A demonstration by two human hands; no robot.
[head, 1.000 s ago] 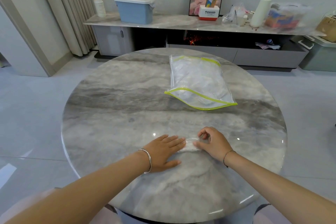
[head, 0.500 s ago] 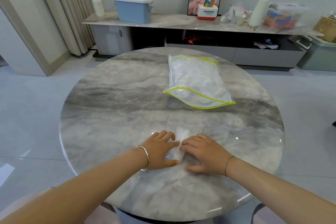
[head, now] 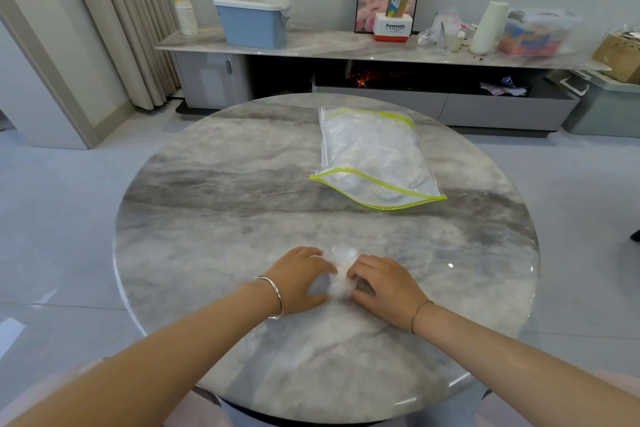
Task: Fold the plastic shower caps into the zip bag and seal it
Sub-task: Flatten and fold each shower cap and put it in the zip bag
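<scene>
A small folded clear plastic shower cap (head: 341, 269) lies on the round marble table (head: 207, 218) near the front. My left hand (head: 299, 279) and my right hand (head: 384, 284) sit on either side of it, with curled fingers pinching its edges. Farther back on the table rests a clear zip bag (head: 372, 156) with yellow-green zip strips. Its mouth faces me and gapes open, and crumpled clear caps fill it.
Behind the table runs a long low marble cabinet (head: 346, 45) holding a blue lidded bin (head: 252, 22), a stack of paper cups (head: 183, 10), a white roll (head: 488, 28) and clutter. Curtains (head: 131, 10) hang at the left. Grey tiled floor surrounds the table.
The cap went from a flat strip under my left palm to a narrower, bunched bundle. My right hand came in from the right, and both hands now pinch the cap from either side.
</scene>
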